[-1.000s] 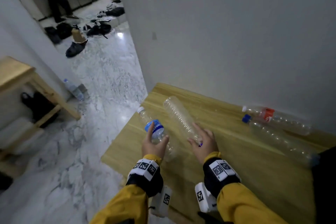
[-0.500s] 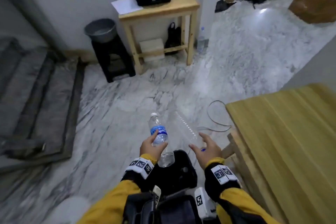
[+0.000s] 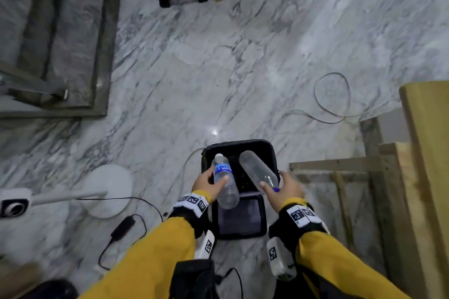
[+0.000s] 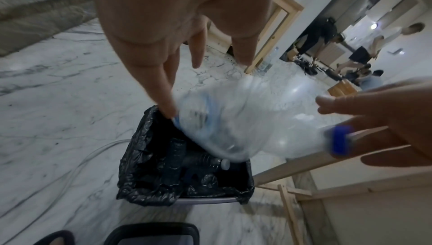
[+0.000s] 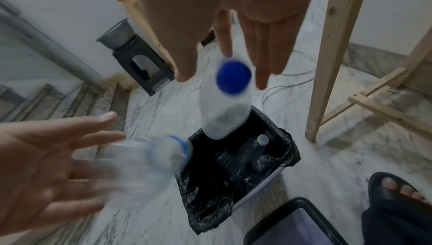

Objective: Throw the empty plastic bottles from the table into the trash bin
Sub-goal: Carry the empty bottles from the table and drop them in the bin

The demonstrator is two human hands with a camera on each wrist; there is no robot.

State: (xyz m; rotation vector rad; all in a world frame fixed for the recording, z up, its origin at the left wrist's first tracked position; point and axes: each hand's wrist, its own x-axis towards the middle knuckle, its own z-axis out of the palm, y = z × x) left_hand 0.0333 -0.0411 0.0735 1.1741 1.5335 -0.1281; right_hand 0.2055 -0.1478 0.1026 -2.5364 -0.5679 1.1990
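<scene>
Both hands spread over the trash bin (image 3: 239, 145): left hand (image 3: 206, 183) fingers straight beside the labelled bottle (image 3: 224, 182), right hand (image 3: 285, 188) fingers straight around the blue-capped bottle (image 5: 224, 101). Both bottles blur above the bin's black liner (image 4: 149, 166); whether fingertips touch them, cannot tell. At least 1 more bottle (image 5: 254, 147) lies inside.

Dim indoor light; floor glare; motion blur; wide-angle distortion.

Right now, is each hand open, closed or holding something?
Left hand: open, fingers spread, blue-labelled bottle apparently loose.
Right hand: open, fingers straight, blue-capped bottle apparently loose.
</scene>
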